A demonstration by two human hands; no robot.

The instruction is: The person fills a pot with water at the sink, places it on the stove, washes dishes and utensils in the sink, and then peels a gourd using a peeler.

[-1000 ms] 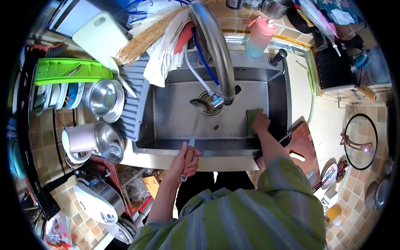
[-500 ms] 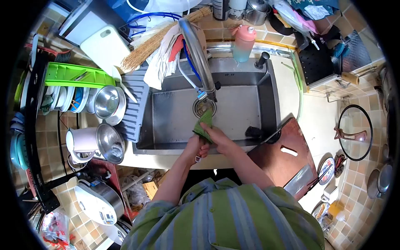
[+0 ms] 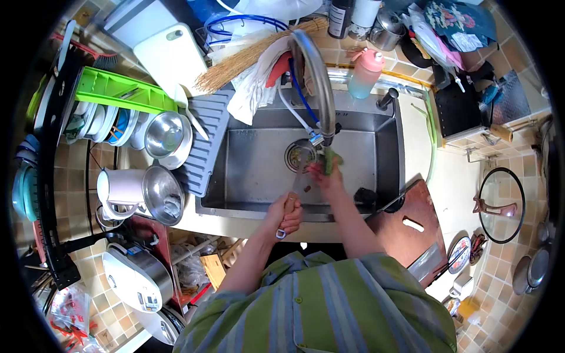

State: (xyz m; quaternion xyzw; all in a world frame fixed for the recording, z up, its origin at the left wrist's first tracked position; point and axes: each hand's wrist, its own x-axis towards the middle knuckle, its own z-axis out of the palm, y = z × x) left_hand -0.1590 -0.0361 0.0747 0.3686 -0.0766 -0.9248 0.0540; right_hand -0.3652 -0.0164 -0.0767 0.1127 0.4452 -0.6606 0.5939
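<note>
My left hand is closed round the wooden handle of a long utensil, whose blurred metal part reaches over the sink toward the drain strainer. Beneath the curved faucet, my right hand holds a green cloth, close to the blue-and-white spout end. Food scraps lie in the strainer. A black scrubber sits at the sink's lower right, and a small brown scrap lies on the sink floor near the utensil.
Left of the sink are a grey draining mat, metal bowls and a green rack. A brown cutting board with a cleaver lies at the right. Behind the sink stands a pink-and-teal bottle.
My right hand with the green cloth has moved away from my left hand, up and right under the faucet. The utensil shows again over the sink. The camera view has shifted slightly.
</note>
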